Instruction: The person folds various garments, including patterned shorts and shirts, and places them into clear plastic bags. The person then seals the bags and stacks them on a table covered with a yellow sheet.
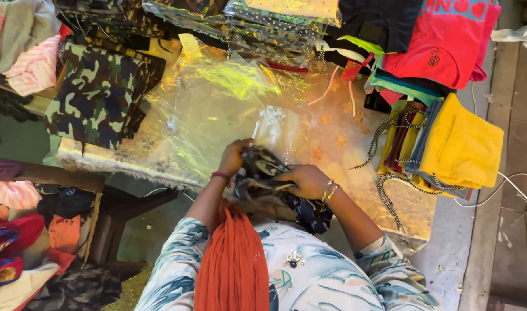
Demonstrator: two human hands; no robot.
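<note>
My left hand (233, 158) and right hand (306, 181) each close a grip on a dark, apparently camouflage garment (263, 173) above the surface (332, 138).

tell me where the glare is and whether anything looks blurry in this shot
Head view: bright yellow-green glare on the clear plastic sheet over the table; the left hand and right hand on the dark camouflage garment look slightly soft; the yellow folded clothes are evenly lit.
</note>
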